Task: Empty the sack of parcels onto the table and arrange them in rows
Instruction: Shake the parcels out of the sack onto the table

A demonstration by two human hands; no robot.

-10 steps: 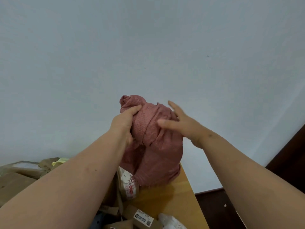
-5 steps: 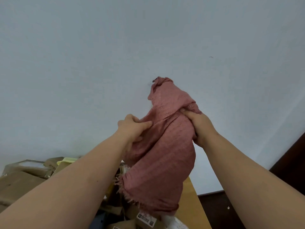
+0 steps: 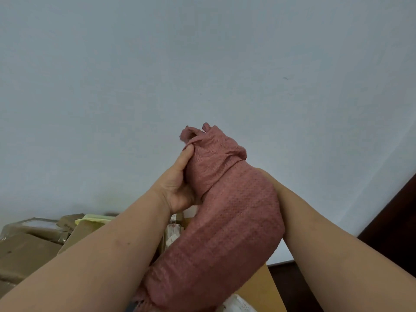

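Left hand (image 3: 177, 188) of mine grips the pink woven sack (image 3: 225, 221) near its upper end, thumb laid along the cloth and pointing up, palm pressed into the folds. Both my bare forearms reach in from the bottom corners. My right hand (image 3: 266, 176) is almost wholly hidden behind the sack; only a sliver of it shows past the cloth where the wrist meets the bundle, so I cannot tell how its fingers lie or whether they have hold of anything.

I hold the sack up in the air, slanting from a frayed open edge at the bottom of the view to a bunched, twisted end at the top.

Below it lies the wooden tabletop (image 3: 263, 287), with a white padded parcel (image 3: 236, 306) at its near edge. Between my left arm and the sack a white packet with red print (image 3: 173, 230) shows. Further left, brown cardboard boxes (image 3: 27, 251) are heaped together, a pale yellow parcel (image 3: 94, 218) lying among them at the back.

Behind everything stands a plain pale wall (image 3: 202, 64), and a dark wooden panel (image 3: 394, 221) on the right.
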